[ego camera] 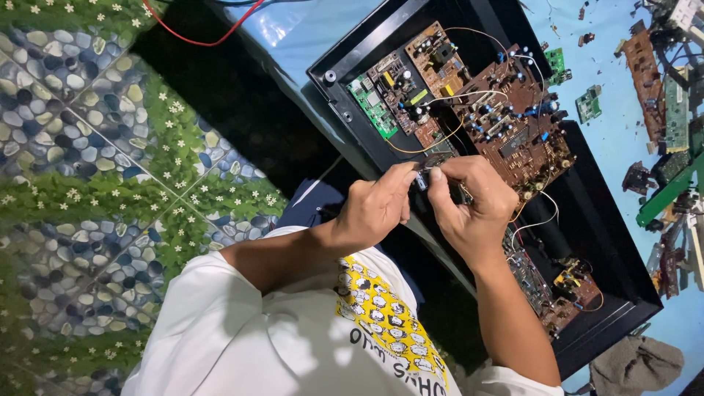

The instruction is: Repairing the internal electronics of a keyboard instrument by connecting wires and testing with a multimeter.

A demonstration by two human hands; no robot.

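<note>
Item: small metallic component [423,180], pinched between the fingertips of our left hand [378,209] and right hand [473,205], both clenched on it. It sat at the six o'clock edge of the brown circuit board [513,125], above the black chassis [587,220]. We judged it light, stiff and fragile, best held by its body. Thin yellow wires [440,143] trailed toward twelve o'clock; loose boards [664,95] lay toward three o'clock.

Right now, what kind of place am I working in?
Likely an informal home electronics repair spot on the floor. An open black chassis holds brown circuit boards, loose boards and parts lie scattered on a blue sheet, and pebble-patterned tiles lie alongside.
</note>
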